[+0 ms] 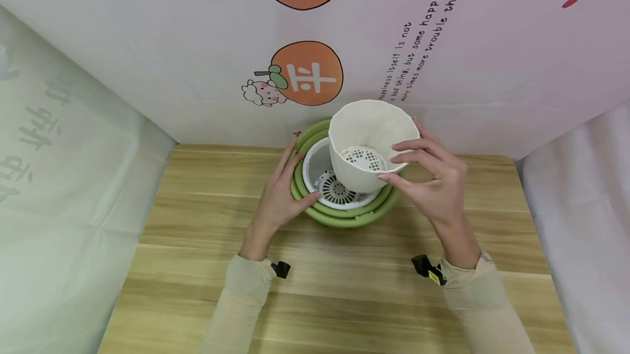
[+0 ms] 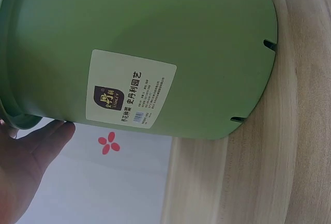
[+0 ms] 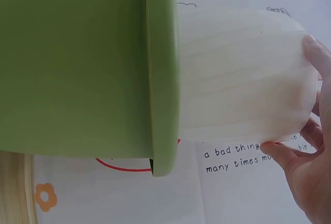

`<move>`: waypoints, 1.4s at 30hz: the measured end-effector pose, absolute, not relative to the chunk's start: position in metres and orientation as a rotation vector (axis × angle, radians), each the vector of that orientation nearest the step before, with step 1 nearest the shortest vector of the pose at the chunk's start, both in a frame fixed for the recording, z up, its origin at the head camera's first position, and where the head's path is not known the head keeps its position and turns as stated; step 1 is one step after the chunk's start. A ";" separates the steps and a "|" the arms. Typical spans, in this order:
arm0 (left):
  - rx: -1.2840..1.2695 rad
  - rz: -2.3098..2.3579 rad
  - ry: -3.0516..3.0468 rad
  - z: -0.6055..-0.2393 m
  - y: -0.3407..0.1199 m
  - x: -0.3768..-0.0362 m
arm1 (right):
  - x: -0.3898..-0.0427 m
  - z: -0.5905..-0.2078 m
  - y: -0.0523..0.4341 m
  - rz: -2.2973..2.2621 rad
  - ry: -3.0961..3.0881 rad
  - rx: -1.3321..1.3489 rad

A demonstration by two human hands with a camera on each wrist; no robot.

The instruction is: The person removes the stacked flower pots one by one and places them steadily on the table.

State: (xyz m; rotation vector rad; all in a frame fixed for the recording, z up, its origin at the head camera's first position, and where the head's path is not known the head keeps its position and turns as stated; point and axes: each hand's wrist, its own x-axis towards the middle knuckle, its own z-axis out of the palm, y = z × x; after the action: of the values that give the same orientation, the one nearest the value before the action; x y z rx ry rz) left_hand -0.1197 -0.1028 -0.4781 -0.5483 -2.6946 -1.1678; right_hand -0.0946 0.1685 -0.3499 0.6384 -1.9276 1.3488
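My right hand (image 1: pixel 433 170) pinches the rim of a white faceted flowerpot (image 1: pixel 366 119), thumb outside and fingers reaching over inside. The flowerpot has a grid of drainage holes in its bottom and is tilted, its lower end within the mouth of a nested stack. In that stack, a smooth white pot (image 1: pixel 317 162) with a slotted bottom sits inside green flowerpots (image 1: pixel 339 221). My left hand (image 1: pixel 281 192) grips the stack's left rim, thumb over the edge and fingers along the outside. A printed label (image 2: pixel 129 89) shows on the outer green flowerpot's side.
The stack stands upright on a wooden table (image 1: pixel 344 294), close to the printed white cloth (image 1: pixel 206 69) behind it. More cloth hangs on the left (image 1: pixel 64 206) and right (image 1: pixel 585 206). Each wrist wears a small black camera.
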 end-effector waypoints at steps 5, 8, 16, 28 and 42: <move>-0.554 -1.165 -2.698 -0.478 -0.103 -0.120 | -0.096 -0.354 0.174 1.334 -1.932 0.620; -0.556 -1.156 -2.705 -0.478 -0.103 -0.120 | -0.099 -0.361 0.180 1.350 -1.909 0.616; -0.569 -1.161 -2.705 -0.479 -0.101 -0.120 | -0.101 -0.365 0.189 1.371 -1.876 0.599; -0.568 -1.197 -2.694 -0.478 -0.100 -0.119 | -0.099 -0.354 0.196 1.350 -1.843 0.550; -0.568 -1.182 -2.669 -0.479 -0.102 -0.120 | -0.102 -0.352 0.203 1.320 -1.833 0.516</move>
State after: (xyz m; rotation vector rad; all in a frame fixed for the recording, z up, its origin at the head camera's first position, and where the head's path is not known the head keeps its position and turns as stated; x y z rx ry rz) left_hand -0.1198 -0.1023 -0.4793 -0.5679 -2.6695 -1.1822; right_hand -0.1015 0.2034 -0.3523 0.5164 -1.8332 1.3198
